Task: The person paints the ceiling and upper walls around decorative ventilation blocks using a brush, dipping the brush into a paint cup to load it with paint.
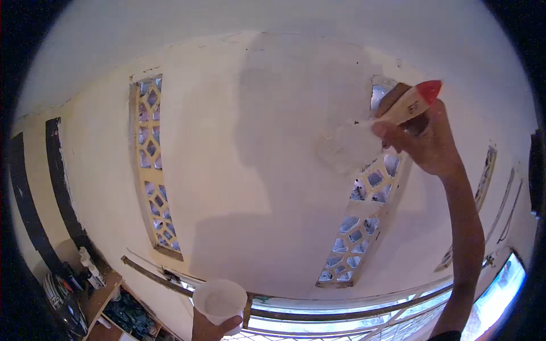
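The paintbrush (398,111), wooden-handled with a red tip, presses its white bristles against the smooth pale wall (267,142) beside the upper end of a lattice vent (364,199). The right hand (426,142) has its fingers closed around the handle. Lower down, the left hand (213,328) wraps its fingers round a round white plastic cup (219,299) of paint.

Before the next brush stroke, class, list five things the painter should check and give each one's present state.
1. Right hand grips the paintbrush firmly: ok.
2. Bristles touch the wall: ok.
3. Left hand holds the cup upright: ok.
4. Paint left in the cup: cannot tell.
5. Bristles clear of the lattice vent: not ok, they sit at its top edge.
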